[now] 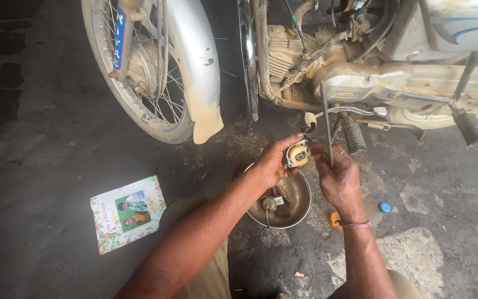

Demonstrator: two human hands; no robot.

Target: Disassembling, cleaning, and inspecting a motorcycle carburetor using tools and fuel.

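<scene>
Our left hand (275, 160) curls around a small round metal part (297, 155), its open face cream and amber, fingers pinching it from the side at the centre of view. Our right hand (337, 178) sits just beside it at three o'clock, fingers pressed together around a thin dark steel rod (327, 124) that stands nearly upright, its lower end meeting the part. A red thread circles the right wrist.

Below the hands, at six o'clock, rests a dull steel bowl (300, 207), round and dented, with a few small greasy pieces lying in it. The floor (45, 144) is dark, oil-stained concrete, rough and patchy.

At twelve o'clock stands a motorbike (360, 66), its engine caked in pale dried mud, with ribbed black rubber footpegs (354, 138). At eleven o'clock is the spoked front wheel (145, 83) under a silver mudguard with a mud-coated flap.

At eight o'clock lies a rectangular card (127, 213), white with a floral border and a printed photo in its middle. At four o'clock lies a clear bottle (369, 213) with a blue cap and an orange end
</scene>
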